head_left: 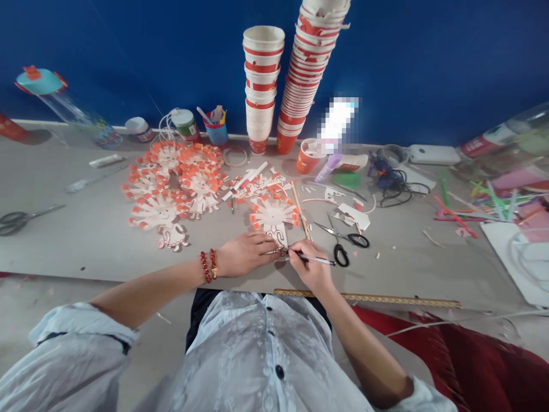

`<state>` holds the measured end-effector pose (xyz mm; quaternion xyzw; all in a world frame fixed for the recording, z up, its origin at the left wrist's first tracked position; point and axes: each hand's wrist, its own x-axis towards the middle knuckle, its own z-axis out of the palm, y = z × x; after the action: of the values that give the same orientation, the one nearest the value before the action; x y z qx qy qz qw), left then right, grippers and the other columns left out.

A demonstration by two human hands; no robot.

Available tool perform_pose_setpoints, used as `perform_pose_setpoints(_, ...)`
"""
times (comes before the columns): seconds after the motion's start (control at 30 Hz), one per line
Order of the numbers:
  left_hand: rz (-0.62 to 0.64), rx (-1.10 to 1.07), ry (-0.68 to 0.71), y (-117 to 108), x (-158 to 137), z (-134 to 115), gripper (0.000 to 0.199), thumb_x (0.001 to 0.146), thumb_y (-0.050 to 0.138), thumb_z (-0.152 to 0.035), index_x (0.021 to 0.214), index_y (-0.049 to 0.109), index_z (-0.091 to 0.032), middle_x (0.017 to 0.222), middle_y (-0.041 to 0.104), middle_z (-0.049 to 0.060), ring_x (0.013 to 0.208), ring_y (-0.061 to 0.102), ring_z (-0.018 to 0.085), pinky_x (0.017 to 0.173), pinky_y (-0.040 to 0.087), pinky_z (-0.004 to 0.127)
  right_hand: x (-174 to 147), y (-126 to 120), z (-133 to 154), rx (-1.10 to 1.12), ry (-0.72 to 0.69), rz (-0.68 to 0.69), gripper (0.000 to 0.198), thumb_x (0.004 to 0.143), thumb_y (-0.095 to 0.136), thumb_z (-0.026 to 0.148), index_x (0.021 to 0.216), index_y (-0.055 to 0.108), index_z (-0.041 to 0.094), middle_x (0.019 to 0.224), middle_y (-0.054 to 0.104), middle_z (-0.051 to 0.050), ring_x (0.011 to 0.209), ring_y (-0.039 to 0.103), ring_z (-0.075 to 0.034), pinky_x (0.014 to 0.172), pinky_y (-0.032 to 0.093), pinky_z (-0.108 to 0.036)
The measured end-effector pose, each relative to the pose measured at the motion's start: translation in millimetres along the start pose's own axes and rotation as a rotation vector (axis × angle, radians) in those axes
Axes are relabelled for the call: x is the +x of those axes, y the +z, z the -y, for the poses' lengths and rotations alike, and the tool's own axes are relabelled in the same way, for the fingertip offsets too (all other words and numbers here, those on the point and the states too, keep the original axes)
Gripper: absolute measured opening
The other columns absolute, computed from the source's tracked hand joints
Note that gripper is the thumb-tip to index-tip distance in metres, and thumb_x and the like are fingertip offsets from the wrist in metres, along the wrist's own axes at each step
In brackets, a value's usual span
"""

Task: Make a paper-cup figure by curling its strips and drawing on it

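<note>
A paper figure (274,215) lies flat on the table in front of me, with a fan-shaped, orange-tipped top and a white body bearing drawn lines. Across the lower left of its body rests my left hand (246,253), fingers stretched out and pressing the paper down. My right hand (309,264) grips a pen (315,259), its tip at the bottom of the body. Left of it are several similar cut-out figures (163,212) in a pile. Black-handled scissors (343,236) lie open just right of my right hand. Paper scraps (261,184) lie behind the figure.
Two tall stacks of paper cups (260,86) stand against the blue wall. A single cup (309,157), a purple glue stick (328,167) and tangled cords (388,177) sit at the back. More scissors (26,218) lie far left; a patterned ruler (386,300) runs along the front edge.
</note>
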<state>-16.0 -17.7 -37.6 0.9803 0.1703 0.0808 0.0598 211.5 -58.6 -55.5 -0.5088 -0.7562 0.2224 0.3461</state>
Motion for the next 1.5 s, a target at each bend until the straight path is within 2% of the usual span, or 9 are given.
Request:
perform_pose_setpoints(0.4, 0.005, -0.004, -0.014, 1.4, -1.0, -0.4, 0.04, 0.098, 0.039, -0.02, 0.138, 0.047, -0.022, 0.129, 0.059, 0.008, 0.125, 0.048, 0.022, 0.109, 0.034, 0.039, -1.9, -2.7, 1.0, 0.027, 0.022, -0.057, 0.018, 0.092, 0.049, 0.026, 0.076, 0.056, 0.023, 0.07, 0.06, -0.001, 0.069, 0.057, -0.018, 0.068, 0.044, -0.029)
perform_pose_setpoints(0.5, -0.001, 0.0, -0.027, 2.6, -1.8, -0.7, 0.042, 0.097, 0.041, -0.019, 0.139, 0.046, -0.023, 0.13, 0.059, 0.008, 0.126, 0.048, 0.022, 0.108, 0.036, 0.039, -3.3, -3.3, 0.9, 0.038, 0.057, -0.105, 0.012, 0.094, 0.049, 0.027, 0.091, 0.061, 0.023, 0.082, 0.066, -0.003, 0.079, 0.062, -0.019, 0.074, 0.047, -0.031)
perform_pose_setpoints(0.57, -0.007, -0.001, -0.027, 2.9, -2.2, -0.9, 0.043, 0.097, 0.043, -0.019, 0.139, 0.046, -0.023, 0.131, 0.059, 0.009, 0.126, 0.048, 0.022, 0.107, 0.037, 0.039, -3.3, -2.7, 1.1, 0.047, 0.072, -0.12, 0.016, 0.095, 0.049, 0.027, 0.104, 0.061, 0.024, 0.094, 0.069, -0.005, 0.089, 0.065, -0.021, 0.08, 0.049, -0.032)
perform_pose_setpoints(0.67, -0.009, -0.01, -0.023, 2.6, -2.3, -1.3, 0.042, 0.097, 0.042, -0.019, 0.139, 0.046, -0.023, 0.133, 0.057, 0.008, 0.127, 0.047, 0.022, 0.108, 0.037, 0.04, -1.9, -1.1, 2.1, 0.048, 0.058, -0.106, 0.022, 0.096, 0.047, 0.028, 0.113, 0.061, 0.024, 0.102, 0.071, -0.006, 0.094, 0.066, -0.021, 0.084, 0.05, -0.033)
perform_pose_setpoints(1.03, -0.031, -0.02, -0.029, 6.9, -3.9, -0.7, 0.043, 0.098, 0.041, -0.019, 0.14, 0.045, -0.022, 0.135, 0.057, 0.008, 0.129, 0.046, 0.022, 0.11, 0.035, 0.04, -5.4, -8.8, 1.7, 0.025, -0.017, 0.045, 0.031, 0.097, 0.045, 0.025, 0.126, 0.057, 0.026, 0.108, 0.069, -0.007, 0.1, 0.065, -0.022, 0.087, 0.051, -0.035)
perform_pose_setpoints(1.17, -0.027, -0.027, -0.041, 7.3, -3.4, -1.1, 0.044, 0.097, 0.042, -0.018, 0.141, 0.043, -0.023, 0.132, 0.058, 0.008, 0.128, 0.047, 0.021, 0.11, 0.035, 0.04, -6.2, -11.5, 0.1, 0.048, -0.024, 0.058, 0.031, 0.097, 0.045, 0.025, 0.126, 0.056, 0.026, 0.11, 0.069, -0.007, 0.102, 0.064, -0.023, 0.089, 0.051, -0.037)
perform_pose_setpoints(1.3, -0.037, -0.019, -0.037, 6.6, -3.1, -1.6, 0.043, 0.096, 0.043, -0.017, 0.139, 0.045, -0.022, 0.13, 0.06, 0.008, 0.126, 0.048, 0.021, 0.111, 0.034, 0.041, -6.0, -13.4, 1.6, 0.121, 0.047, 0.028, 0.026, 0.096, 0.046, 0.026, 0.118, 0.06, 0.025, 0.101, 0.071, -0.007, 0.094, 0.066, -0.022, 0.086, 0.051, -0.036)
perform_pose_setpoints(1.4, -0.036, -0.018, -0.03, 5.6, -3.0, -1.5, 0.041, 0.096, 0.044, -0.017, 0.137, 0.048, -0.02, 0.129, 0.06, 0.008, 0.126, 0.048, 0.021, 0.111, 0.033, 0.042, -5.9, -12.6, 3.2, 0.245, 0.202, 0.025, 0.019, 0.094, 0.048, 0.028, 0.11, 0.058, 0.023, 0.084, 0.07, -0.004, 0.073, 0.066, -0.017, 0.066, 0.052, -0.027)
perform_pose_setpoints(1.5, -0.027, -0.018, -0.028, 4.7, -2.7, -1.7, 0.041, 0.097, 0.043, -0.018, 0.138, 0.047, -0.02, 0.129, 0.06, 0.008, 0.126, 0.048, 0.021, 0.112, 0.033, 0.041, -4.8, -8.4, 3.9, 0.271, 0.255, 0.069, 0.01, 0.091, 0.05, 0.028, 0.095, 0.056, 0.021, 0.068, 0.063, 0.001, 0.054, 0.057, -0.013, 0.05, 0.043, -0.022)
